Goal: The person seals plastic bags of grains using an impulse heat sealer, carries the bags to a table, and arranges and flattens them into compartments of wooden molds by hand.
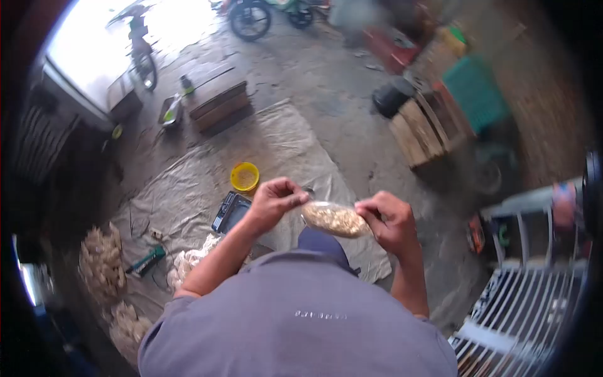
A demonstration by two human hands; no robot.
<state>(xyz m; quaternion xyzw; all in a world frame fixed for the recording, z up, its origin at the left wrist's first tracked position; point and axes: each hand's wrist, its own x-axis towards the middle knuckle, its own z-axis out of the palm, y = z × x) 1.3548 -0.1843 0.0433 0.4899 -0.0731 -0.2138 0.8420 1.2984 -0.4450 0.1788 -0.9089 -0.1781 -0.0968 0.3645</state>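
A clear plastic bag (336, 220) filled with pale yellowish bits is stretched sideways in front of my chest. My left hand (276, 200) pinches its left end between thumb and fingers. At the opposite end, my right hand (391, 220) grips the plastic in the same way. Below and to the left, a dark device with a flat top (232, 212), perhaps a scale, sits on the ground sheet. Just beyond it is a yellow tub (245, 176) with pale contents. White crumpled plastic (191, 261) lies beside my left forearm.
Filled bags (102, 264) are piled at the left near a green tool (149, 259). A pale sheet (282, 135) covers the floor. Further off stand a cardboard box (220, 100), wooden crates (418, 132) and motorbikes (251, 19). A slatted metal rack (515, 308) is at the right.
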